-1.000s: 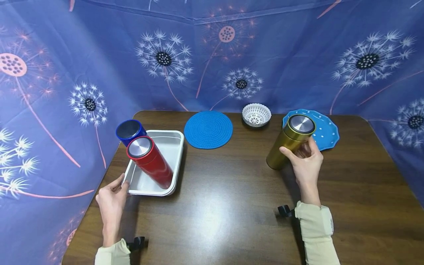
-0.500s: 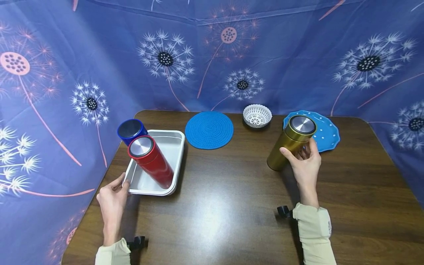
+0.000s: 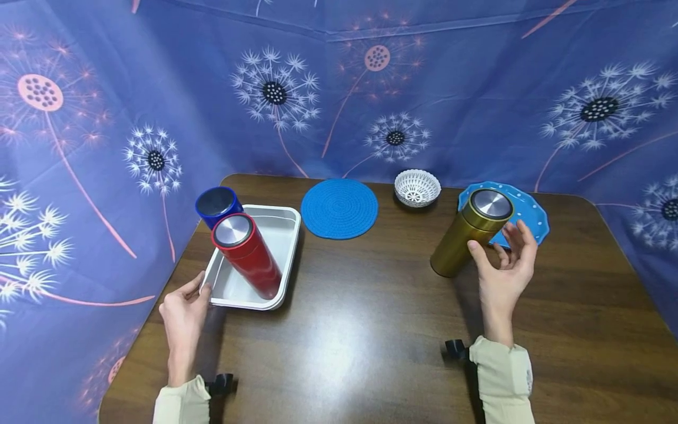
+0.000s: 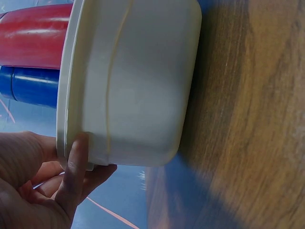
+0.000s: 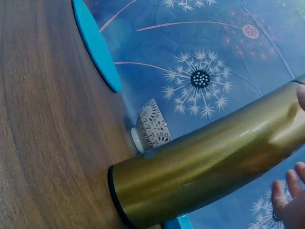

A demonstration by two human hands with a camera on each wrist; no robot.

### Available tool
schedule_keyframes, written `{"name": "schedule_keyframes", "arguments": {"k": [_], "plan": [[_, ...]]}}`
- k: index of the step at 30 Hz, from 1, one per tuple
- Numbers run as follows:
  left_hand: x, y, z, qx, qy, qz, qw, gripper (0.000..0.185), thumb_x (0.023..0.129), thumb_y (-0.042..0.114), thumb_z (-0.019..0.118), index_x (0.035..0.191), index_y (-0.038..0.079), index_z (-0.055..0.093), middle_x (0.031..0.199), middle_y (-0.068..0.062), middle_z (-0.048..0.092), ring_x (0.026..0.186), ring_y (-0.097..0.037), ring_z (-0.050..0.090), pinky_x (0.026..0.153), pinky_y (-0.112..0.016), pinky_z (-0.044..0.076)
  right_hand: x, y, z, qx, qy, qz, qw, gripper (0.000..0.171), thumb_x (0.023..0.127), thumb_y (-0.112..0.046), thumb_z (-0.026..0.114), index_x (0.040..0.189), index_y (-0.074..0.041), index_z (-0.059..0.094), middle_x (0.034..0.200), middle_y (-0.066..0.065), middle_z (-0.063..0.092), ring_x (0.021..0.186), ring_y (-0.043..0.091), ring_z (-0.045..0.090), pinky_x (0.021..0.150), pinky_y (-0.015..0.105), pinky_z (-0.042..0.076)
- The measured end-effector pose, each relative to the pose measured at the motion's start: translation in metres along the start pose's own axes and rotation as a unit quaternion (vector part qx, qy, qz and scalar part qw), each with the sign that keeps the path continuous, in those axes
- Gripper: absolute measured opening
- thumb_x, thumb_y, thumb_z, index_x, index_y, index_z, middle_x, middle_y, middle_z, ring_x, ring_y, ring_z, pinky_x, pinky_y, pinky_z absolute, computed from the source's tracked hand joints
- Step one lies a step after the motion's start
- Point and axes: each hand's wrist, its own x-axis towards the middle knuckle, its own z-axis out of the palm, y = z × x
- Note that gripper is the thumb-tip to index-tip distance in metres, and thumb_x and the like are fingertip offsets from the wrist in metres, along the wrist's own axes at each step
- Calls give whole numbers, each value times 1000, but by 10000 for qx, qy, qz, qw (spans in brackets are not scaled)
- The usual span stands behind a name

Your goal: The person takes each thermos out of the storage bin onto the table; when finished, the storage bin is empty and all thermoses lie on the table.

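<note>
A gold thermos flask [image 3: 462, 244] with a steel-topped lid stands upright on the table at the right. Around it, with fingers spread, is my right hand [image 3: 505, 280]; the thumb [image 3: 477, 253] is at the flask's near side, and the other fingers stand apart from it. My left hand [image 3: 182, 315] pinches the near left corner of a white rectangular tub [image 3: 297, 227], thumb and fingers on the rim. Inside the tub stands a red thermos flask [image 3: 253, 262]. Behind it is a blue thermos flask [image 3: 218, 203], its base hidden by the red one.
At the back of the wooden table [image 3: 365, 330] lie a round blue woven mat [image 3: 339, 209], a small white openwork bowl [image 3: 417, 187] and a blue dotted plate [image 3: 536, 221], partly hidden by the gold flask. A dandelion-print cloth [image 3: 328, 88] hangs behind.
The fingers of my right hand have come away from the gold thermos flask and spread to the right; the flask stays standing. My left hand still holds the tub's corner. The head view shifted slightly.
</note>
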Motion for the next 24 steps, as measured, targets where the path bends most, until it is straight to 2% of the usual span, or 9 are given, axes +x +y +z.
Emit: {"name": "schedule_keyframes", "arguments": {"k": [2,6,11,15,17,19,22,24], "plan": [[1,-1,-1,-39,8,16,10000,31,85,11,64,115,6,68,90,-19,68,56,23,46,50,-3,40,-4,-9,5,151,148,-212,9996,69,68,10,76,130,-3,49,125,17,48,118,30,43,90,29,41],[2,-1,-3,94,90,-3,9999,31,85,12,64,115,7,68,89,-18,69,58,25,44,58,0,36,-14,-28,18,268,289,-677,9969,63,67,11,76,125,3,51,118,20,51,113,32,46,88,30,42],[3,-2,-5,111,168,14,9998,30,85,12,64,114,7,69,89,-18,69,60,25,43,59,0,36,-28,-38,36,593,297,-1332,9889,62,64,7,81,118,11,51,113,24,55,106,33,52,86,30,43],[4,-3,-5,60,213,122,9997,30,84,11,64,113,6,69,88,-18,69,61,21,48,56,0,37,-41,-34,51,621,-341,-1636,9840,67,63,0,85,117,16,49,114,28,56,106,32,56,88,30,46],[4,-4,-5,85,218,157,9996,29,84,11,65,113,7,69,88,-17,69,66,11,57,56,-1,40,-48,-34,59,555,-817,-1671,9810,69,66,-4,85,120,17,47,116,28,55,108,31,55,91,31,45],[4,-5,-3,152,241,186,9994,29,84,11,65,112,7,70,87,-16,69,72,-2,64,62,-7,46,-53,-36,68,470,-1275,-1677,9764,70,70,-8,83,123,18,45,119,28,55,111,32,54,93,33,44],[3,-5,0,120,214,197,9995,29,84,10,65,112,7,70,88,-17,69,79,-20,67,64,-14,50,-60,-39,81,459,-1862,-1576,9687,72,74,-9,80,127,18,40,124,27,53,114,36,52,97,36,43],[2,-4,4,-30,150,194,9997,29,84,8,64,112,5,69,88,-19,69,79,-23,67,60,-17,51,-64,-38,89,458,-2188,-1452,9638,72,75,-4,78,130,17,38,127,26,51,115,40,50,98,39,42]]}}
